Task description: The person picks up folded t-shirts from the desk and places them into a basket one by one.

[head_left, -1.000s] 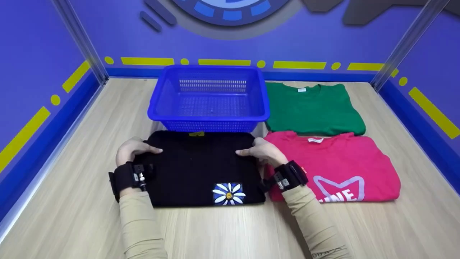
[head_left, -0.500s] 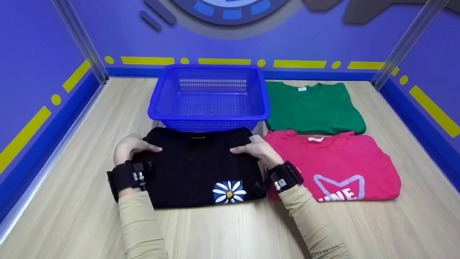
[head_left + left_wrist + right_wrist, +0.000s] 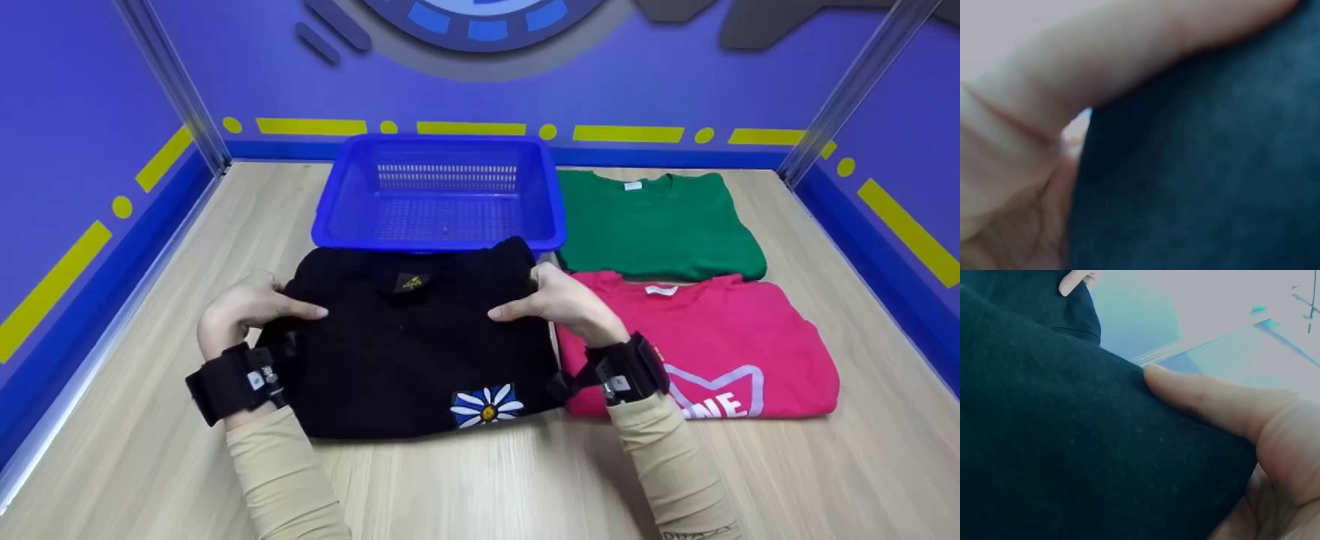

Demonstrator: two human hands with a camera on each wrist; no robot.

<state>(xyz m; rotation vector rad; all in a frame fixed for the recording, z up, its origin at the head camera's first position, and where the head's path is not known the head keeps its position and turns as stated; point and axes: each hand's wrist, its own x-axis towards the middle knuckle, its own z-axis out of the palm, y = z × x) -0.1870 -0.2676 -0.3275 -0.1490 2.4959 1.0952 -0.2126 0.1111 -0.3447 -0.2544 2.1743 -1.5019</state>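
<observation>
A folded black T-shirt (image 3: 405,345) with a white daisy patch (image 3: 487,406) spans the space between both hands, its collar side overlapping the basket's front in the head view. My left hand (image 3: 251,306) grips its left side, thumb on top and the other fingers hidden beneath. On the opposite side my right hand (image 3: 566,304) pinches the shirt the same way. Dark cloth (image 3: 1202,163) fills much of the left wrist view under the thumb. In the right wrist view, the right thumb (image 3: 1202,396) lies along the cloth's edge.
Behind the black shirt stands a blue plastic basket (image 3: 324,217) with perforated sides. A folded green shirt (image 3: 660,225) lies right of the basket, and a folded pink shirt (image 3: 705,330) lies in front of the green one. Blue panels (image 3: 480,97) enclose the wooden table.
The black shirt has risen from the table at its collar side and now covers the basket's front wall. Both hands have moved with it, the wrists spreading outward.
</observation>
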